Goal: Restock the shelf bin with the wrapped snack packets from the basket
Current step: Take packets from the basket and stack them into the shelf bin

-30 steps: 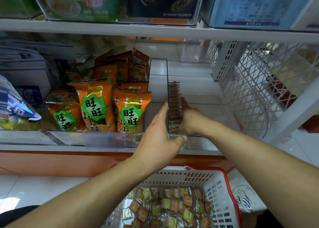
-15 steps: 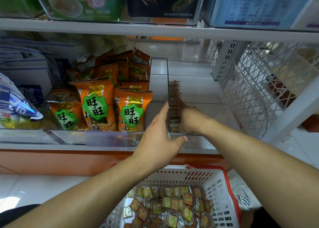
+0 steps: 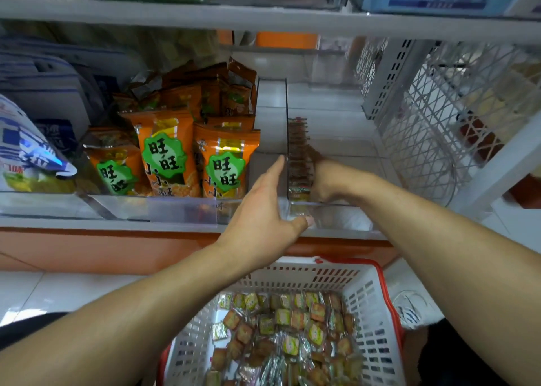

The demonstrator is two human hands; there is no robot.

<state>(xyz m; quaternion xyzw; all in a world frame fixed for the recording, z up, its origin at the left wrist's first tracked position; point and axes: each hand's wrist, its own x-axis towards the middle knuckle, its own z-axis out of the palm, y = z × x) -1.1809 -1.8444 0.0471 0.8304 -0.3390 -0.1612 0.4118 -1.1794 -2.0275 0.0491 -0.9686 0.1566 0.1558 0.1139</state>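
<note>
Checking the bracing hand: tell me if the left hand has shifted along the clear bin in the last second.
No. The left hand remains against the clear bin's left front corner, thumb on its front.

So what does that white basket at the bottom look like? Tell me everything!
The basket is white plastic with slotted, holey walls and a red rim. It sits low in front of the shelf, below both arms, open on top. Inside lies a loose heap of small wrapped snack packets, some brown, some green and yellow, in shiny clear wrappers. Neither hand touches it. Its near end is cut off by the picture's bottom edge.
</note>
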